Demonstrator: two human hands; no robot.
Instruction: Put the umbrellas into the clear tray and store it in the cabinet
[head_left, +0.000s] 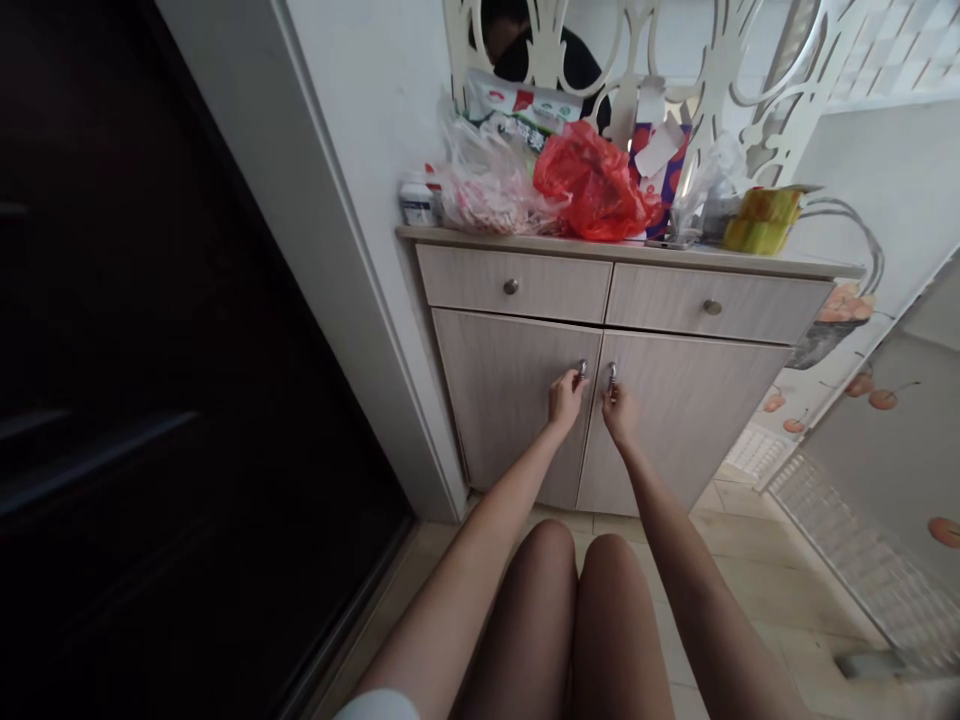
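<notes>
Pale wood-grain cabinet doors [495,400] stand side by side just beyond the person's bent bare knees [547,545]. The left hand [566,398] and right hand [621,412] have their fingers curled round the lower parts of two curved silver metal handles [583,368], one on each door, beside the middle seam. Light fingers and an even, steady motion on both seem best, with the knees kept clear of the doors' swing. Above are two pale drawers [559,285] with round metal knobs [511,287]. Higher still, a crumpled red plastic bag [592,185] sits on the cabinet top [525,243]; rough tugging could jolt it.
</notes>
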